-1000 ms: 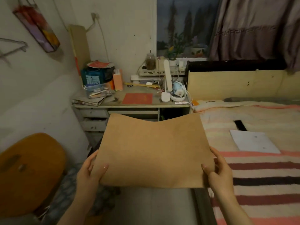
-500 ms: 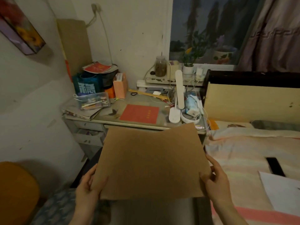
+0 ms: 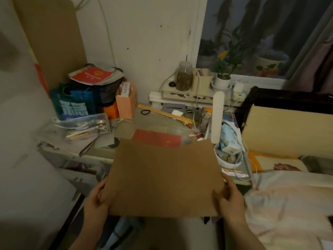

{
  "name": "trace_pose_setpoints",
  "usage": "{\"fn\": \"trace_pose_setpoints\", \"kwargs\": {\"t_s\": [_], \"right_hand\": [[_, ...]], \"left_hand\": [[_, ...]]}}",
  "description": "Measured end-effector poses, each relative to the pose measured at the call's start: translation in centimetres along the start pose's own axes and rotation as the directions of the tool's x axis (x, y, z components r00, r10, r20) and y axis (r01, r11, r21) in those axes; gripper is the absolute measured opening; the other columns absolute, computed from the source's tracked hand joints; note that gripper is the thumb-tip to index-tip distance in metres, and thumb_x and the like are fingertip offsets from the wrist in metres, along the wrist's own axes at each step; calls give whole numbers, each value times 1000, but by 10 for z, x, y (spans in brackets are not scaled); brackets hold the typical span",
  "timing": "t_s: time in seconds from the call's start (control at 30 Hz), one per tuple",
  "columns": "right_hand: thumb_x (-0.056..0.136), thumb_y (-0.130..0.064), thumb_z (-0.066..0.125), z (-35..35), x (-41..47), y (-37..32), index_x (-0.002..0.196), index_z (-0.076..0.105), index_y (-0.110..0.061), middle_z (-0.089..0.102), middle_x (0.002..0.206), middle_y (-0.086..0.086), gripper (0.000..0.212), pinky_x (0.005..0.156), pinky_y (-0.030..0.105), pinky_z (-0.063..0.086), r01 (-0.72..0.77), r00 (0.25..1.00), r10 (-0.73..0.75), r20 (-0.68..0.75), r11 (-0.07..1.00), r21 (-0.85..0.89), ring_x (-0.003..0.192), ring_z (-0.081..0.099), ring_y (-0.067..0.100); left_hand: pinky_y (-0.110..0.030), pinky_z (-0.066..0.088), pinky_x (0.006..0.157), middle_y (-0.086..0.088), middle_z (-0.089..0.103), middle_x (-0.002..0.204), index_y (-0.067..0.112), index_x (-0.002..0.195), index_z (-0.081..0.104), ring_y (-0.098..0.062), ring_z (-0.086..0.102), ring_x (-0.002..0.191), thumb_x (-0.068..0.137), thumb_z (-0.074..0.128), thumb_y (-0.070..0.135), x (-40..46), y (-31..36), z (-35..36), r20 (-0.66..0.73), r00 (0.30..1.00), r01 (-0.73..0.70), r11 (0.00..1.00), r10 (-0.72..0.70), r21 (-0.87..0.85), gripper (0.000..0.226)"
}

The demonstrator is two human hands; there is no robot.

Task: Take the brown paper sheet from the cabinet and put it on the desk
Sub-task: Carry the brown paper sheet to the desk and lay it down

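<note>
I hold a large brown paper sheet (image 3: 164, 177) flat in front of me with both hands. My left hand (image 3: 96, 200) grips its near left corner and my right hand (image 3: 228, 197) grips its near right corner. The sheet's far edge hangs over the front edge of the cluttered desk (image 3: 155, 121) and covers part of a red paper (image 3: 156, 138) lying there. The sheet hides the desk's front middle and the drawers below it. No cabinet is in view.
On the desk stand a clear plastic box (image 3: 79, 128) of tools at left, a blue bag (image 3: 75, 103), a pink box (image 3: 126, 101), a white lamp (image 3: 217, 117), cables and a white bowl (image 3: 228, 160). A bed (image 3: 288, 192) lies at right.
I have come closer to the desk. The brown sheet has moved forward, and its far edge now overlaps the desk's front and the red paper.
</note>
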State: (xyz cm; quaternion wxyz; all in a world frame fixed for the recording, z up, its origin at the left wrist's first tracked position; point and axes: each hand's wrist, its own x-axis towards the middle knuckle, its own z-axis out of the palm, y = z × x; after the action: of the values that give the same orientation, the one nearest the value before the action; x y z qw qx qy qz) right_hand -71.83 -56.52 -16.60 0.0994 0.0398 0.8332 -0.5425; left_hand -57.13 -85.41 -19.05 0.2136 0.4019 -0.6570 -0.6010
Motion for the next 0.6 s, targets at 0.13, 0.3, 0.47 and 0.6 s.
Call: {"fn": "trace_pose_setpoints", "kwargs": {"t_s": [0.13, 0.3, 0.47, 0.6], "right_hand": [[82, 1, 60, 38, 48, -19, 132, 44, -23, 55, 127, 14, 58, 91, 34, 38, -17, 1000, 17, 5, 1000, -19, 117, 49, 30], [83, 3, 56, 77, 105, -43, 132, 43, -17, 52, 131, 17, 55, 88, 36, 37, -12, 1000, 13, 12, 997, -70, 108, 49, 29], [83, -4, 55, 118, 175, -54, 136, 39, -19, 53, 130, 18, 57, 95, 51, 44, -42, 998, 49, 44, 989, -141, 108, 52, 35], [84, -6, 56, 148, 222, -63, 139, 34, -13, 45, 139, 19, 60, 104, 52, 36, -94, 992, 107, 60, 978, -187, 121, 44, 38]], "left_hand": [[-44, 44, 90, -12, 56, 118, 16, 129, 48, -32, 53, 108, 83, 60, 2, 61, 19, 6, 66, 998, -17, 1000, 17, 2, 50], [-39, 42, 90, -10, 54, 121, 13, 129, 49, -27, 50, 108, 80, 64, 1, 130, 29, 20, 23, 1000, 8, 1000, -8, 3, 52], [-38, 43, 90, -6, 52, 118, 16, 127, 50, -24, 49, 108, 80, 64, 1, 195, 33, 43, 2, 1000, 31, 999, -31, 42, 50], [-36, 43, 87, -7, 55, 117, 16, 122, 53, -23, 51, 107, 79, 65, 1, 239, 36, 59, -25, 998, 57, 996, -55, 66, 48]]}}
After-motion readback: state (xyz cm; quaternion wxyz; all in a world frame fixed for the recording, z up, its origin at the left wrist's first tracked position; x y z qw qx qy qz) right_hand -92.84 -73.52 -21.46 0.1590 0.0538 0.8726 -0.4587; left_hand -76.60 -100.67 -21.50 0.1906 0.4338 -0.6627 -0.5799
